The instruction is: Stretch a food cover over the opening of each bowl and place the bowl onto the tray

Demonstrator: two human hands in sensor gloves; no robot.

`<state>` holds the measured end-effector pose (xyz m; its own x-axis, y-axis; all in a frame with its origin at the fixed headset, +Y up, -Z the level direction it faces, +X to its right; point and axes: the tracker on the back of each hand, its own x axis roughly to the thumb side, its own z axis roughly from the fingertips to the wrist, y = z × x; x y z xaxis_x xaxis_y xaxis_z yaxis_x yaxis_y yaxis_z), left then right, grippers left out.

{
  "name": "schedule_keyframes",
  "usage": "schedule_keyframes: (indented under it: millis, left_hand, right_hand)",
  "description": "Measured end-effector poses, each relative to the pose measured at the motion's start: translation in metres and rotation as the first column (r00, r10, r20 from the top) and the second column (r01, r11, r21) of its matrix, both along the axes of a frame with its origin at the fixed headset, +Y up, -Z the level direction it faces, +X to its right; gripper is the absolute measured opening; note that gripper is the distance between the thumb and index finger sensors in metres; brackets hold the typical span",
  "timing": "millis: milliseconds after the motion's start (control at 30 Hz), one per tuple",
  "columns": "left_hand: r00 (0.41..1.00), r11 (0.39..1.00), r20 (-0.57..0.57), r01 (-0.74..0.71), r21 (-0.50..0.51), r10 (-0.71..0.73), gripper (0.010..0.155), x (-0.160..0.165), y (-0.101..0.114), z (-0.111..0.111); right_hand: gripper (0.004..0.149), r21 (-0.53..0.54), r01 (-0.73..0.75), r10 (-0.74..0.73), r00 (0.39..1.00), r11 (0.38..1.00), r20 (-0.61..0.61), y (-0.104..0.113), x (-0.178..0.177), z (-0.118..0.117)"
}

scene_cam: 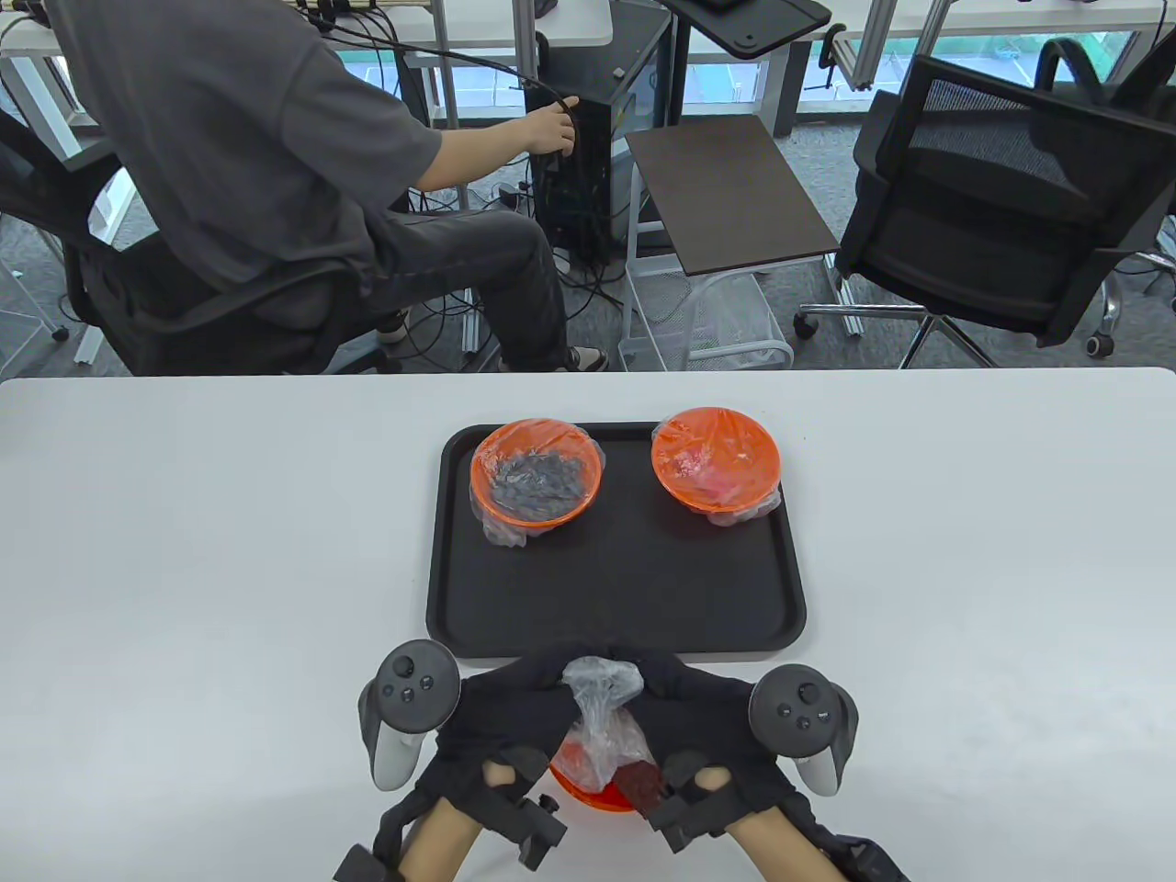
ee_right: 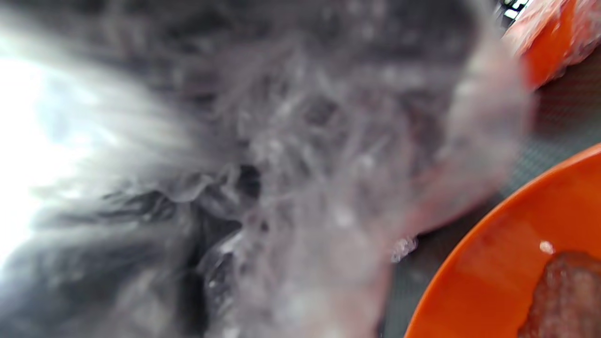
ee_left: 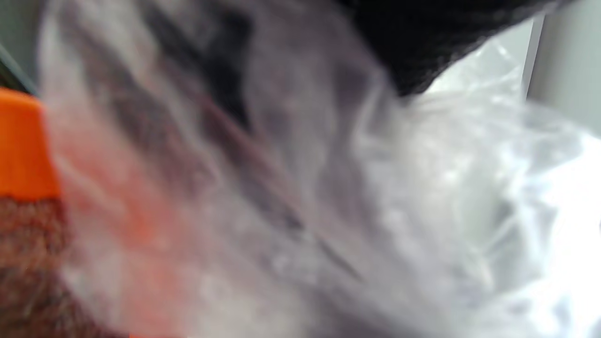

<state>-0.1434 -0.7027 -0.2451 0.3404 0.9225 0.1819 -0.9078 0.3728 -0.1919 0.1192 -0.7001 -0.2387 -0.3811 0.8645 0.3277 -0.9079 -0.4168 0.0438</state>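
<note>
The left hand (scene_cam: pixel 514 712) and the right hand (scene_cam: pixel 684 712) sit close together near the front edge of the table (scene_cam: pixel 184 570). Each hand pinches one side of a thin clear plastic cover (scene_cam: pixel 602 703), so both are closed on it. The cover is bunched up in a crinkly lump between them. Under it sits an orange bowl (scene_cam: pixel 588 785) with something dark red and brown inside. This bowl is still on the table, just in front of the black tray (scene_cam: pixel 616 588).

To do this step well, the hands should probably pull apart, left and right, so the stretchy edge opens wide. Then the edge has to go down over the rim all the way round. If one side slips, the cover could snap back into a ball. A slow, even pull seems best, because the plastic looks very thin and floppy.

On the tray, a covered orange bowl with dark grey bits (scene_cam: pixel 536 478) sits at the back left. Another covered orange bowl with pink food (scene_cam: pixel 716 459) sits at the back right. The two stand apart. Both wrist views are blurry and mostly show cloudy plastic and a bit of orange rim
</note>
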Motion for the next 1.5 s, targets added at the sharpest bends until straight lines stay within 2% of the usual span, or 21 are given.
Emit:
schedule_keyframes:
  millis: [100, 167, 233, 300, 333, 433, 500, 567, 700, 867, 1000, 1167, 1267, 1400, 1500]
  left_hand:
    - [0.999, 0.998, -0.023, -0.048, -0.032, 0.048, 0.063, -0.006, -0.005, -0.003]
    - [0.988, 0.985, 0.083, -0.121, -0.122, 0.132, 0.081, -0.002, -0.014, -0.006]
    - [0.955, 0.962, 0.216, -0.152, -0.228, 0.202, 0.092, 0.008, -0.023, -0.007]
    - [0.926, 0.947, 0.298, -0.146, -0.287, 0.233, 0.086, 0.018, -0.028, -0.006]
    - [0.921, 0.948, 0.308, -0.151, -0.281, 0.238, 0.08, 0.021, -0.03, -0.005]
    - [0.937, 0.945, 0.24, -0.191, -0.264, 0.256, 0.063, 0.018, -0.029, -0.007]
    - [0.941, 0.942, 0.206, -0.212, -0.262, 0.269, 0.058, 0.014, -0.029, -0.007]
    - [0.94, 0.924, 0.124, -0.278, -0.262, 0.318, 0.054, 0.007, -0.03, -0.005]
    - [0.904, 0.871, 0.017, -0.408, -0.274, 0.428, 0.049, -0.01, -0.033, -0.004]
    - [0.84, 0.798, -0.061, -0.532, -0.282, 0.539, 0.046, -0.024, -0.034, -0.004]
    - [0.82, 0.785, -0.132, -0.572, -0.238, 0.557, 0.045, -0.032, -0.034, -0.003]
    - [0.819, 0.792, -0.209, -0.572, -0.216, 0.534, 0.045, -0.04, -0.037, -0.001]
    - [0.87, 0.866, -0.27, -0.467, -0.178, 0.413, 0.046, -0.045, -0.034, 0.003]
    - [0.934, 0.944, -0.293, -0.267, -0.195, 0.204, 0.046, -0.046, -0.029, 0.01]
    - [0.951, 0.968, -0.304, -0.123, -0.218, 0.053, 0.046, -0.044, -0.025, 0.016]
  right_hand:
    - [0.044, -0.033, 0.092, -0.093, 0.995, 0.995, -0.043, -0.003, 0.003, -0.002]
    - [0.044, -0.07, 0.162, -0.167, 0.983, 0.984, -0.079, -0.006, 0.001, -0.003]
    - [0.044, -0.09, 0.216, -0.226, 0.967, 0.972, -0.116, -0.008, -0.004, -0.004]
    - [0.044, -0.092, 0.218, -0.229, 0.964, 0.972, -0.135, -0.009, -0.007, -0.003]
    - [0.044, -0.092, 0.215, -0.226, 0.966, 0.972, -0.13, -0.009, -0.008, -0.002]
    - [0.044, -0.087, 0.226, -0.236, 0.965, 0.97, -0.117, -0.009, -0.002, -0.002]
    - [0.044, -0.074, 0.214, -0.22, 0.972, 0.974, -0.086, -0.008, 0.0, -0.001]
    - [0.044, -0.065, 0.191, -0.195, 0.979, 0.979, -0.058, -0.008, 0.003, 0.001]
    - [0.044, -0.083, 0.202, -0.203, 0.979, 0.976, -0.004, -0.012, 0.014, -0.001]
    - [0.045, -0.125, 0.253, -0.253, 0.967, 0.959, 0.015, -0.016, 0.021, -0.003]
    - [0.045, -0.118, 0.265, -0.263, 0.964, 0.957, 0.029, -0.016, 0.023, -0.002]
    - [0.045, -0.118, 0.3, -0.293, 0.953, 0.947, 0.077, -0.015, 0.028, -0.001]
    - [0.045, -0.093, 0.257, -0.247, 0.963, 0.962, 0.106, -0.012, 0.034, 0.003]
    - [0.046, -0.032, 0.07, -0.064, 0.987, 0.997, 0.148, -0.004, 0.043, 0.012]
    - [0.045, 0.009, -0.089, 0.086, 0.979, 0.996, 0.183, 0.0, 0.046, 0.019]
